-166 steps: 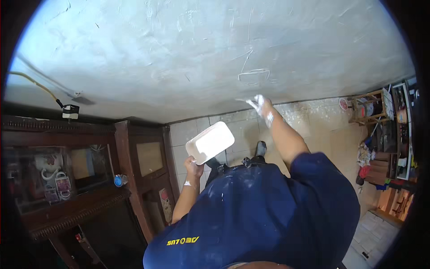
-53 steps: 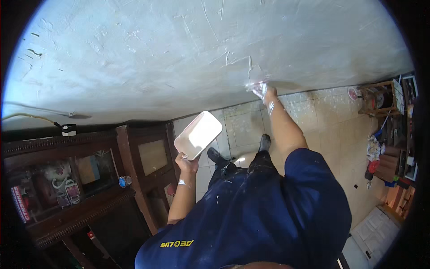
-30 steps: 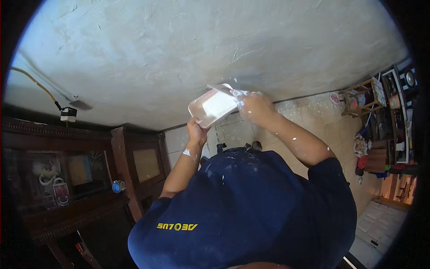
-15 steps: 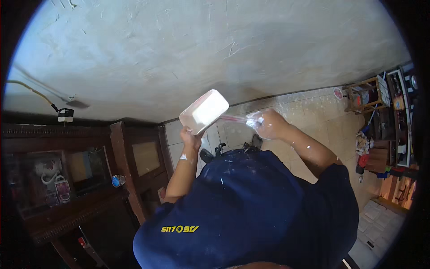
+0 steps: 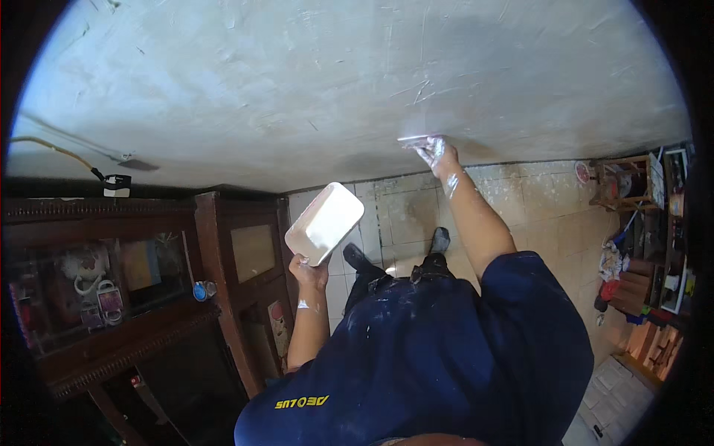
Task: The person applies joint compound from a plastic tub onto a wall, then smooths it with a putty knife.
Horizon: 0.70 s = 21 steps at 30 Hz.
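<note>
My left hand (image 5: pixel 311 273) grips the lower corner of a white rectangular plastic tub (image 5: pixel 305 236), which is tilted with its open side up; bright glare hides what is inside. White smears mark my left wrist. My right hand (image 5: pixel 439 154) is stretched forward, closed on a flat putty scraper (image 5: pixel 418 140) whose thin edge lies at the wall (image 5: pixel 357 82). White paste coats the fingers and streaks the wrist. The wall is pale grey, with scratches and uneven patches.
Dark wooden cabinets (image 5: pixel 216 253) stand on the left. From the wall there, a yellow cable (image 5: pixel 56 149) runs to a black-and-white socket (image 5: pixel 117 184). White splashes dot the tiled floor (image 5: pixel 550 201). A wooden stool (image 5: pixel 623 183) and cluttered shelving (image 5: pixel 673 223) are at the right.
My right hand has moved from beside the tub up and forward, bringing the scraper to the wall. The tub in my left hand has shifted slightly left and toward me.
</note>
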Each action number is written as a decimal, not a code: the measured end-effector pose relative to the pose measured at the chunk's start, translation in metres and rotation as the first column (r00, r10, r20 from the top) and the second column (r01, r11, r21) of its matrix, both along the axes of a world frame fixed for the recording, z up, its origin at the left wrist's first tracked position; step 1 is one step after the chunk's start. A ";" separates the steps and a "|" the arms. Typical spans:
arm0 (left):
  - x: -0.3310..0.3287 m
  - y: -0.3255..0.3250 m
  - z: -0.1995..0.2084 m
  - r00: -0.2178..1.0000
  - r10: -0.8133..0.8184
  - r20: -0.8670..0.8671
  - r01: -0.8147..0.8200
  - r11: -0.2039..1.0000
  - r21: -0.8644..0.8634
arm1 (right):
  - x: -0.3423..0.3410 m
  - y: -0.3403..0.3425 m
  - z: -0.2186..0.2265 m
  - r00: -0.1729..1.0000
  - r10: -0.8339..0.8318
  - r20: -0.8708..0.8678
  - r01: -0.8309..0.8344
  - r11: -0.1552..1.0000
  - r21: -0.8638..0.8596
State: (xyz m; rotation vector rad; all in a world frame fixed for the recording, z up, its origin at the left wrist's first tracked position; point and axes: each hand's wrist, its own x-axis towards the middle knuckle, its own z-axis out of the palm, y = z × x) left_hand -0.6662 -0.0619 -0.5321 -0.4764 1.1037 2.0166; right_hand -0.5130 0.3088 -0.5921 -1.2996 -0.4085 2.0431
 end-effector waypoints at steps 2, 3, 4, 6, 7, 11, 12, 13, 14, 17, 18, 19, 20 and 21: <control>-0.005 -0.007 -0.001 1.000 0.029 0.003 -0.029 0.999 0.025 | -0.002 0.006 0.031 1.000 0.023 -0.021 -0.023 1.000 0.000; -0.010 -0.010 -0.002 1.000 0.021 0.008 -0.021 0.999 0.038 | 0.000 0.007 0.051 0.998 0.045 -0.045 -0.045 0.999 -0.003; -0.014 -0.014 -0.004 1.000 -0.006 -0.002 0.006 1.000 0.028 | -0.002 0.004 0.079 0.997 0.047 -0.064 -0.045 0.998 0.033; -0.026 -0.017 0.002 0.997 -0.075 0.017 0.074 0.996 0.046 | 0.005 -0.002 0.129 0.998 0.040 -0.046 -0.034 0.992 0.123; -0.033 -0.019 0.001 0.996 -0.088 0.017 0.087 0.994 0.063 | 0.008 -0.003 0.148 0.996 0.059 -0.072 -0.047 0.987 0.156; -0.061 -0.022 0.002 0.983 -0.185 0.002 0.183 0.973 0.142 | 0.014 -0.035 0.216 0.999 -0.016 -0.043 0.026 0.968 0.251; -0.068 -0.021 0.004 0.975 -0.220 -0.009 0.219 0.963 0.154 | 0.023 -0.042 0.222 0.999 -0.036 -0.039 0.046 0.952 0.303; -0.072 -0.025 0.004 0.970 -0.241 -0.020 0.241 0.957 0.160 | 0.019 -0.059 0.237 0.999 -0.042 -0.034 0.052 0.936 0.348; -0.077 -0.026 0.004 0.971 -0.235 -0.050 0.240 0.960 0.146 | 0.018 -0.078 0.256 0.997 -0.023 0.073 -0.011 0.901 0.434; -0.094 -0.027 0.006 0.941 -0.337 -0.039 0.339 0.930 0.142 | 0.055 -0.078 0.232 0.938 -0.104 0.331 -0.111 0.815 0.569; -0.099 -0.028 0.005 0.929 -0.365 -0.053 0.369 0.919 0.141 | 0.068 -0.072 0.219 0.938 -0.118 0.327 -0.097 0.814 0.572; -0.104 -0.029 0.004 0.924 -0.377 -0.060 0.382 0.913 0.143 | 0.081 -0.061 0.206 0.847 -0.181 0.499 -0.199 0.763 0.615; -0.109 -0.031 0.003 0.910 -0.407 -0.078 0.414 0.901 0.130 | 0.086 -0.053 0.199 0.722 -0.253 0.644 -0.309 0.715 0.627; -0.114 -0.034 0.002 0.898 -0.429 -0.094 0.438 0.892 0.115 | 0.082 -0.047 0.201 0.724 -0.256 0.641 -0.304 0.716 0.628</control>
